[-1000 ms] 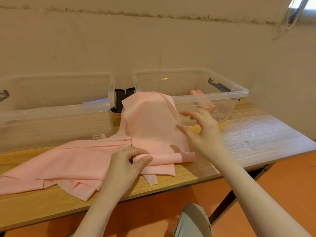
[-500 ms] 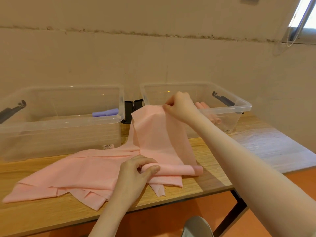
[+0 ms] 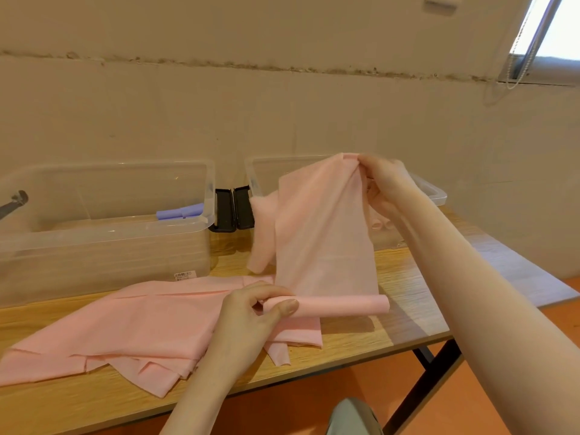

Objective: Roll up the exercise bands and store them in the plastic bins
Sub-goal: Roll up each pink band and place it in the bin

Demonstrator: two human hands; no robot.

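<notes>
The left hand (image 3: 248,312) pinched the started end of a thin pink stretchy exercise band (image 3: 323,233) between thumb and curled fingers, gripping a short tight roll (image 3: 339,305) that lay across the near part of the light wooden table (image 3: 408,321). The right hand (image 3: 381,180) was raised above the far bin, its fingers closed on a bunched upper part of the same band, so the sheet hung taut and sloping between the two hands.

More pink band material (image 3: 125,328) lay spread flat and overlapping to the left of the roll, reaching toward the table's near edge; how many separate bands it made could not be told. Behind it stood the left clear plastic bin (image 3: 103,246), holding one rolled purple band (image 3: 180,211). The right clear plastic bin (image 3: 434,193), largely hidden by the lifted sheet, showed pale pink rolls (image 3: 381,226) inside.

By this showing the task looked only partly done: a few rolls were stored, the held band had barely begun rolling, and the flat material remained to be rolled and stored.
</notes>
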